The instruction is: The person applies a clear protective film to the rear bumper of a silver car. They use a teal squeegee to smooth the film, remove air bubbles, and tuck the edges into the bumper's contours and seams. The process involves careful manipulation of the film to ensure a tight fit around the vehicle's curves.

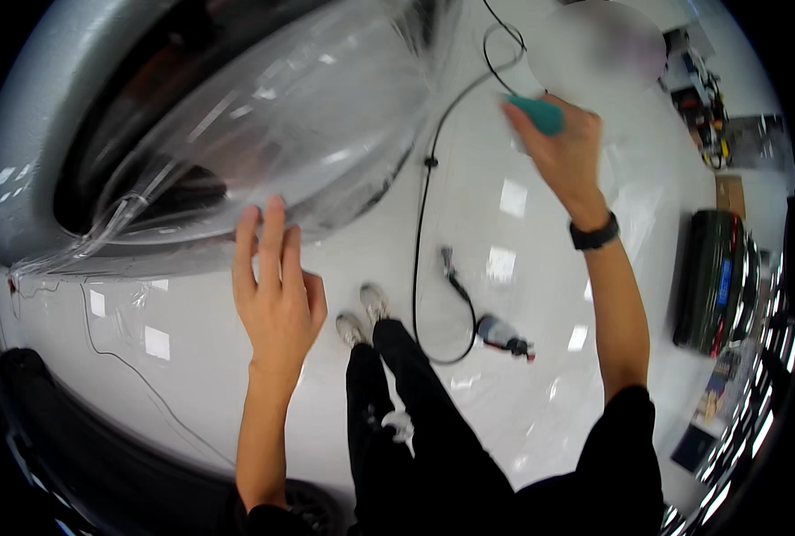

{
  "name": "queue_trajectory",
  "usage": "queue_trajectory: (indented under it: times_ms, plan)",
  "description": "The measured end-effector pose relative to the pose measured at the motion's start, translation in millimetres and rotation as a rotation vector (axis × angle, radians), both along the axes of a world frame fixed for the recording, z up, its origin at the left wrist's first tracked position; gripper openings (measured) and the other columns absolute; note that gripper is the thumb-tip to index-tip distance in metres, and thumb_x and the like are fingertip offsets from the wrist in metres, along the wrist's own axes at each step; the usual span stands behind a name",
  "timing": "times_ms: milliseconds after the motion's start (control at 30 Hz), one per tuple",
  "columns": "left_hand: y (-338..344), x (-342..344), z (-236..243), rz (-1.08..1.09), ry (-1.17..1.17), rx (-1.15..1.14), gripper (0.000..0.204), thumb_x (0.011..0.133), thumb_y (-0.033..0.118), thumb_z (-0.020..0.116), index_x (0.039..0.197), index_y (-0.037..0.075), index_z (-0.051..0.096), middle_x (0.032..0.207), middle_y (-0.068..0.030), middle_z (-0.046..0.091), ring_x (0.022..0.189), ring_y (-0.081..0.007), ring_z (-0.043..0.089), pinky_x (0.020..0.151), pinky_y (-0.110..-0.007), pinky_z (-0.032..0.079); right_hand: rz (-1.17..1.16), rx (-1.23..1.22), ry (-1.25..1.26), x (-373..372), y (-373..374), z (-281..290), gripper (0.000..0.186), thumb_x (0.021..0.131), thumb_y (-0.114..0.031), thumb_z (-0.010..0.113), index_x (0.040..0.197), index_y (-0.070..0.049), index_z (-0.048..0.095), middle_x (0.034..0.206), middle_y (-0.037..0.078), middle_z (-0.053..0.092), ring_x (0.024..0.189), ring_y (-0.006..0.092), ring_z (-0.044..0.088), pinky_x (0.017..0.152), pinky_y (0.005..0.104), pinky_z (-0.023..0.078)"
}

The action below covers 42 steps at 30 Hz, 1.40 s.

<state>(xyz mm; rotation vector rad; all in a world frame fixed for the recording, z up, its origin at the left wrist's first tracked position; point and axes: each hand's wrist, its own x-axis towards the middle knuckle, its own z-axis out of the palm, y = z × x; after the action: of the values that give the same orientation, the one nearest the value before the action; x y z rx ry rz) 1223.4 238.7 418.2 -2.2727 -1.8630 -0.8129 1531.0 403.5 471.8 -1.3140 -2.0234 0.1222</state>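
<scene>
My left hand [277, 308] has its fingers stretched out. Its fingertips are at the lower edge of a clear plastic film [326, 125]. Wrinkled and shiny, the film drapes over an open car door beside a grey car body [22, 116]. Raised at the upper right and slightly blurred, my right hand [576, 147] grips a teal wedge-shaped squeegee [538, 116], held apart from the film. A black band [594, 234] is round my right wrist.
A black hose [422, 214] loops over the glossy pale floor, near a spray bottle [500, 332] and a small nozzle tool [448, 261]. At right stand a dark green case [710, 281] and assorted tools [701, 107]. Another dark vehicle [102, 429] is lower left; a pale round stool [585, 54] is ahead.
</scene>
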Motion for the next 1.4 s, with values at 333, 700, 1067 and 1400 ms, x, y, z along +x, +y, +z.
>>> queue_trajectory:
  times_ms: [333, 700, 1067, 1400]
  plan:
    - [-2.6, -1.7, -9.4, 0.05, 0.013, 0.009, 0.044, 0.072, -0.009, 0.058, 0.116, -0.005, 0.062, 0.153, -0.0142, 0.048, 0.143, -0.0406, 0.041, 0.112, -0.05, 0.041, 0.362, 0.076, -0.203, -120.2, -29.1, -25.2, 0.024, 0.083, -0.03, 0.076, 0.076, -0.009, 0.067, 0.067, 0.012, 0.062, 0.059, 0.0305, 0.062, 0.056, 0.0412, 0.048]
    - [1.2, 2.6, -13.2, 0.058, 0.03, 0.014, 0.046, 0.072, -0.008, 0.057, 0.118, -0.005, 0.062, 0.154, -0.0155, 0.047, 0.145, -0.0405, 0.038, 0.111, -0.049, 0.04, 0.475, 0.115, -0.021, -122.2, -20.8, -19.9, 0.019, 0.084, -0.023, 0.075, 0.074, -0.01, 0.067, 0.061, 0.01, 0.062, 0.051, 0.0251, 0.06, 0.049, 0.0391, 0.046]
    - [-7.4, 3.0, -16.1, 0.043, 0.069, 0.003, 0.046, 0.071, -0.007, 0.057, 0.117, -0.004, 0.062, 0.154, -0.0165, 0.045, 0.143, -0.0423, 0.038, 0.113, -0.05, 0.039, 0.198, 0.283, 0.035, -26.8, 15.4, -20.9, 0.026, 0.083, -0.023, 0.076, 0.067, -0.008, 0.062, 0.059, 0.008, 0.061, 0.052, 0.0295, 0.059, 0.048, 0.0365, 0.045]
    - [-2.6, 18.0, -8.8, 0.103, 0.148, -0.014, 0.048, 0.072, -0.004, 0.06, 0.12, -0.001, 0.063, 0.156, -0.0134, 0.046, 0.144, -0.0373, 0.04, 0.115, -0.049, 0.032, -0.043, 0.112, -0.406, 18.4, 72.3, -48.6, 0.031, 0.086, -0.031, 0.075, 0.07, -0.005, 0.069, 0.061, 0.014, 0.066, 0.057, 0.0326, 0.065, 0.054, 0.0401, 0.05]
